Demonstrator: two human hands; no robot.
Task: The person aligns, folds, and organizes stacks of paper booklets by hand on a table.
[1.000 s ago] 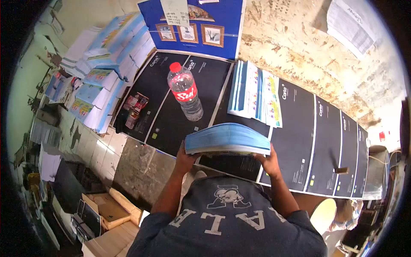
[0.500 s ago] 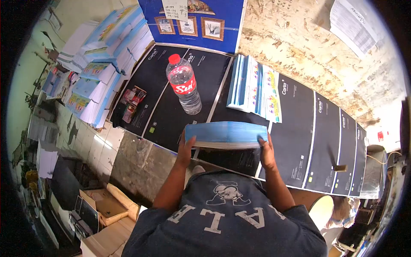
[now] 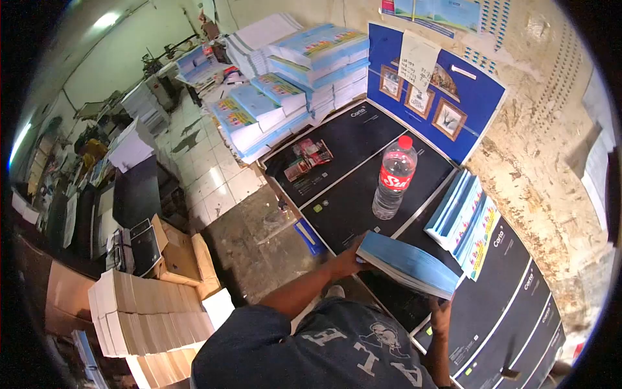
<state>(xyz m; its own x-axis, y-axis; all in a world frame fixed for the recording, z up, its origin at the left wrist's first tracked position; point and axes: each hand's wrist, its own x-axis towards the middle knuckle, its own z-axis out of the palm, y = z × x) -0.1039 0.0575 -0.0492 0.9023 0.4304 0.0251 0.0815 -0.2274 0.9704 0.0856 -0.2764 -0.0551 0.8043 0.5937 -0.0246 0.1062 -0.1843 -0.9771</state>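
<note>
A thick stack of paper booklets (image 3: 408, 260), blue on its upper face and white below, is held over the near edge of the black-covered table. My left hand (image 3: 352, 256) grips its left end, with the fingers partly hidden behind the stack. The right end is in my right hand (image 3: 440, 312). Just beyond the stack stands a clear water bottle (image 3: 394, 181) with a red cap and red label. More blue-and-white booklets (image 3: 460, 220) lie in a row on the table, to the right of the bottle.
Small red-and-black packets (image 3: 308, 159) lie on the table's far left part. Tall piles of booklets (image 3: 317, 48) stand beyond that side. A blue board (image 3: 427, 91) with framed pictures leans at the wall. Stacked brown paper (image 3: 152, 301) and an open carton (image 3: 178, 256) are at lower left.
My view has swung to the left, showing more of the room and the booklet piles. Both hands still hold the stack, which now slants down to the right in view.
</note>
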